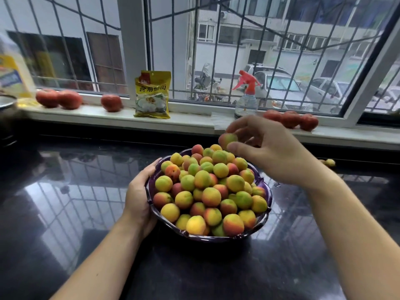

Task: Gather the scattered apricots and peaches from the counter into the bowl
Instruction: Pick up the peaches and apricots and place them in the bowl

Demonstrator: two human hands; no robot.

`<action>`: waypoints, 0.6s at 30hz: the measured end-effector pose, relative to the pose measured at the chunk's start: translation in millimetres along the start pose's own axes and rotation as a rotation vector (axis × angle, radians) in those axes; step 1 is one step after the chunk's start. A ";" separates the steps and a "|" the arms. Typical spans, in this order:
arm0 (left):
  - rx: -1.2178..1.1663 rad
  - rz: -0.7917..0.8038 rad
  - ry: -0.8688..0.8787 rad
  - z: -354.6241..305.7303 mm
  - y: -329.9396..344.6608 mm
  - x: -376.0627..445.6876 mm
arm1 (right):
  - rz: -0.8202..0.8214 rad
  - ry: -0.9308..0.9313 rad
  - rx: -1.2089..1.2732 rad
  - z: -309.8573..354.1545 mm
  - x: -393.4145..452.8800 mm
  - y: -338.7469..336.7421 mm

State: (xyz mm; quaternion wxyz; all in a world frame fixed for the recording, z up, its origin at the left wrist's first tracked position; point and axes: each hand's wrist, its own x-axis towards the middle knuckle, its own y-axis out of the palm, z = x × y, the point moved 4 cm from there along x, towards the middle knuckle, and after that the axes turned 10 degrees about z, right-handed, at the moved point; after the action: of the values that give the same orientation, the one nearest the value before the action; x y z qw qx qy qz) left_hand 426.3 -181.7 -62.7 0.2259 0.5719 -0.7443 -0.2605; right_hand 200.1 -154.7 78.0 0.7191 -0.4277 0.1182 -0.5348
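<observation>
the right hand point(268, 152) hangs above the far rim of the dark purple scalloped bowl point(151, 204); its fingers point(234, 126) and thumb pinch one small round pink-and-green apricot point(227, 139); the left hand point(138, 195) grips the bowl's left rim, fingers curled round it; the bowl, heaped with fruit, stands on the glossy black surface point(65, 213); one yellow fruit point(330, 162) lies far right.

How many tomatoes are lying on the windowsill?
6: two touching at the far left, one left of the yellow packet, three in a row at the right, partly behind the right hand.
</observation>
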 end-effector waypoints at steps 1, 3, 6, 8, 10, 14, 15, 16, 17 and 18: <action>0.003 0.001 0.007 -0.6 0.1 -0.6 | 0.013 0.004 -0.039 -0.9 4.5 5.1; 0.000 -0.003 0.014 -1.2 0.6 -1.0 | 0.033 0.017 -0.154 -6.2 18.9 12.9; 0.003 -0.019 0.022 -0.9 0.5 -0.6 | 0.125 0.025 -0.315 -4.9 44.3 24.5; 0.003 -0.018 0.019 -1.3 1.0 -0.6 | 0.221 0.028 -0.417 -3.4 59.4 31.5; -0.002 -0.020 0.016 -1.1 1.2 0.1 | 0.317 0.031 -0.512 -3.1 70.2 38.2; -0.021 -0.029 0.022 -0.7 -1.1 0.9 | 0.411 0.095 -0.551 -7.7 76.5 44.5; -0.019 -0.032 0.023 -0.7 -1.0 0.9 | 0.431 0.109 -0.542 -8.7 75.9 43.9; -0.014 -0.034 0.019 -0.3 -0.7 0.9 | 0.448 0.120 -0.529 -9.3 75.2 42.9; -0.010 -0.033 0.015 0.3 -0.9 1.2 | 0.457 0.129 -0.517 -9.8 74.7 41.9; -0.008 -0.031 0.014 0.7 -0.6 1.3 | 0.457 0.135 -0.507 -10.0 74.1 41.4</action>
State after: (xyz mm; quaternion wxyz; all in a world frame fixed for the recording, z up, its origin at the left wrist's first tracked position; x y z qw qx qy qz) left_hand 426.0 -183.0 -63.6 0.2295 0.5842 -0.7328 -0.2629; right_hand 251.2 -221.5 62.6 0.6818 -0.5188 0.3871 -0.3408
